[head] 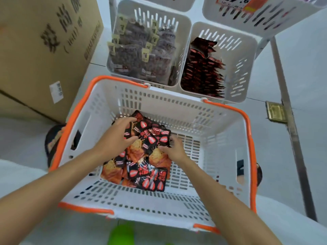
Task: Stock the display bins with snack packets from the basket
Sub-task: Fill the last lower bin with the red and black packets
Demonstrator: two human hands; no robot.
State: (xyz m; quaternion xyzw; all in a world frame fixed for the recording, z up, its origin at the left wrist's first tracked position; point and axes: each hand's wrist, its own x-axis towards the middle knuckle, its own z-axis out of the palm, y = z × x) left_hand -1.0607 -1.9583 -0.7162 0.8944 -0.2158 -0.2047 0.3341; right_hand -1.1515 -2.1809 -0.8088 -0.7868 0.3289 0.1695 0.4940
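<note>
A white basket [221,156] with orange handles sits on the floor below me. Several black-and-red and orange snack packets [145,175] lie heaped in its left half. My left hand [115,137] curls over the top of the heap, fingers spread on a black packet. My right hand [174,147] grips the right edge of a bunch of black packets [154,137]. Behind the basket stand two white display bins: the right bin [246,55] holds a row of upright black-and-red packets, the left bin [184,23] is packed with dark packets.
A large cardboard box [44,50] stands at the left, close to the basket. More white bins [265,23] with a price tag hang above at the top right. A metal rail [290,121] runs down the floor at the right. My shoes show beside the basket.
</note>
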